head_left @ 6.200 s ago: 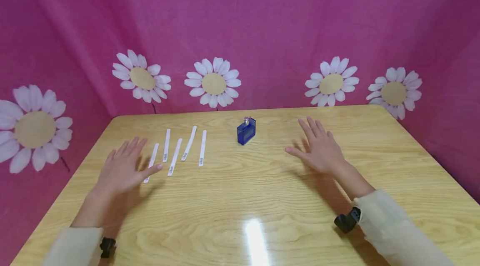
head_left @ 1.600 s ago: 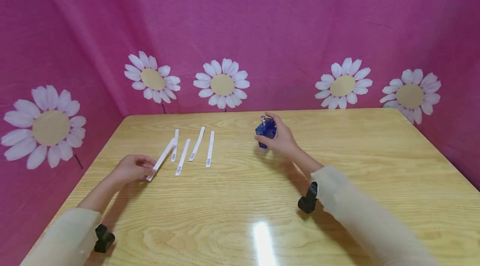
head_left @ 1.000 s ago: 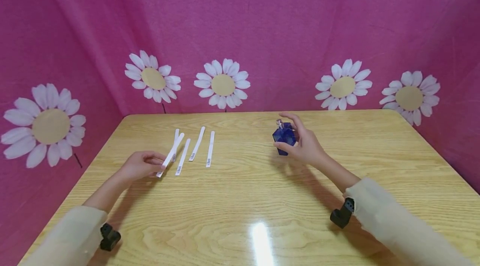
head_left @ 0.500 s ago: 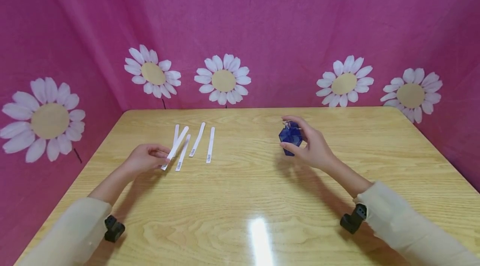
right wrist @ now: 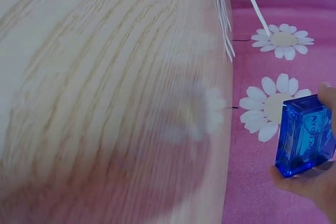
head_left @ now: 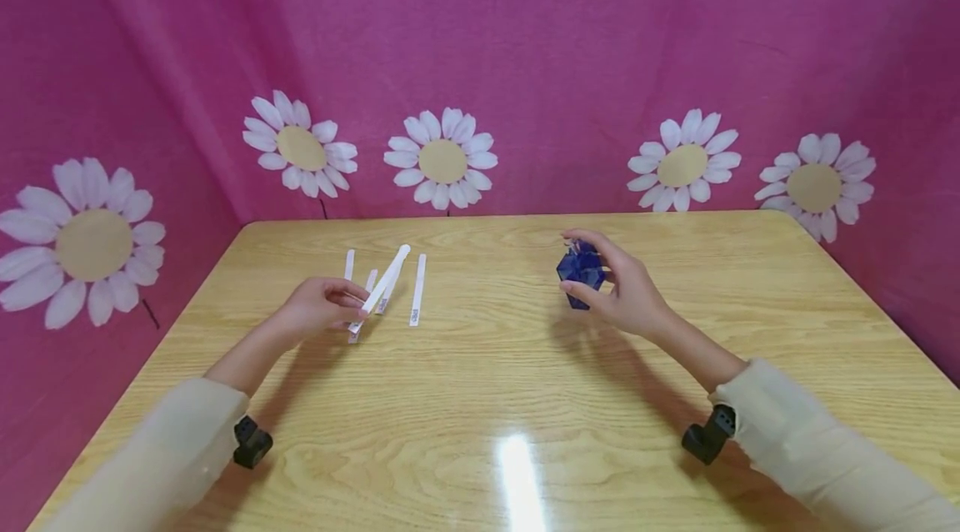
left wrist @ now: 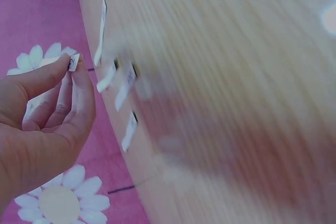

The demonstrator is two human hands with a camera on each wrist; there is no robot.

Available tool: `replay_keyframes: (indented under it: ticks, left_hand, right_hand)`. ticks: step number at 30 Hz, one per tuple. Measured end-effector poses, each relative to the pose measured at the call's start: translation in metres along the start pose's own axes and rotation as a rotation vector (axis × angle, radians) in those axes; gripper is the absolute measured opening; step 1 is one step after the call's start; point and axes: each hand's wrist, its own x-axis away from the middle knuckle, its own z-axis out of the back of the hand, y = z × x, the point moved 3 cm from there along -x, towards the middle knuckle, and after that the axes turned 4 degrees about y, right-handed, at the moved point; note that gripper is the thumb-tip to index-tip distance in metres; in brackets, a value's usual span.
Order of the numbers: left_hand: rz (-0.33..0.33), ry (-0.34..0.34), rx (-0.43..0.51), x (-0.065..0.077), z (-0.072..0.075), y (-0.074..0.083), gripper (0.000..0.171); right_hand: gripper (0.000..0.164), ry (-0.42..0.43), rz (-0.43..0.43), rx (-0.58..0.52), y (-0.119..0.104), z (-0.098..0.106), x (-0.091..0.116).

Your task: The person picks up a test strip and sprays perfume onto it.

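My left hand (head_left: pixel 320 304) pinches one end of a white paper perfume test strip (head_left: pixel 384 282) between thumb and fingers. The strip slants up to the right, above the others. Its labelled end (left wrist: pixel 74 63) shows at the fingertips in the left wrist view. Several more test strips (head_left: pixel 418 288) lie on the table, partly hidden behind the held one. To the right, my right hand (head_left: pixel 630 294) holds a blue glass perfume bottle (right wrist: pixel 305 137) above the table. In the head view its index finger reaches over the sprayer top, and the thumb is on the near side.
The wooden table (head_left: pixel 465 382) runs back to a pink cloth backdrop (head_left: pixel 525 57) printed with white daisies. A dark wrist camera sits on each sleeve. Light glares off the table near its front.
First both hands were spread and apart from things. Since then the left picked up a strip and carried it rightward; the right lifted the bottle, drew it right, and its index finger moved over the top.
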Motion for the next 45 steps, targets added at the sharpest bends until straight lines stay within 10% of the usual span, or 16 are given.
replay_keyframes:
  ticks: [45]
  left_hand:
    - [-0.085, -0.202, -0.07, -0.023, -0.063, 0.063, 0.035]
  right_hand:
    - [0.054, -0.012, 0.106, 0.22, -0.02, -0.009, -0.009]
